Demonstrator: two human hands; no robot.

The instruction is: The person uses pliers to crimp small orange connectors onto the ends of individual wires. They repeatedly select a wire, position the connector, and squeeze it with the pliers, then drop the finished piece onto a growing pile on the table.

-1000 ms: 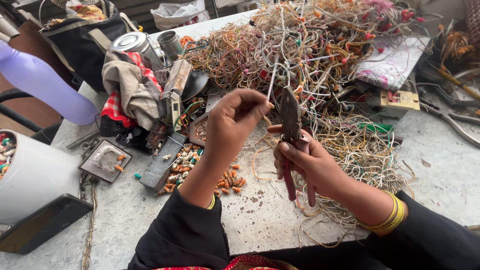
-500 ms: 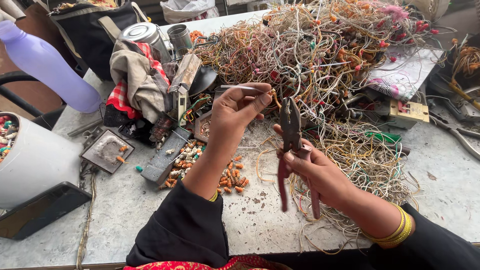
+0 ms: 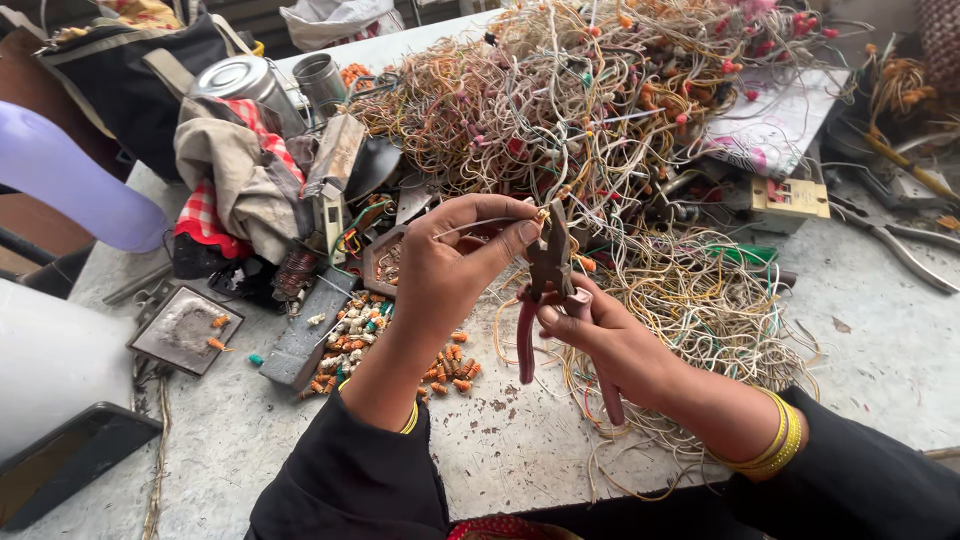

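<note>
The left hand (image 3: 450, 262) pinches a wire (image 3: 480, 224) into the pliers (image 3: 548, 290) gripped by the right hand (image 3: 600, 335); some cut connectors (image 3: 385, 345) lie below-left, a big tangle (image 3: 600, 110) waits beyond.

Over the grey, speckled stone tabletop (image 3: 880, 360), the right hand (image 3: 610, 340) grips red-handled metal pliers (image 3: 548, 290), nose up. The left hand (image 3: 450, 265) pinches a thin pale wire (image 3: 480, 224) whose small yellowish end piece meets the pliers' tip. Behind the pliers rises a big tangled heap of multicoloured wires (image 3: 600, 100). Left of the pliers, small orange and white connector caps (image 3: 350, 335) lie scattered on the tabletop, with a crumpled beige and red-checked cloth (image 3: 235, 180) farther left and behind.
</note>
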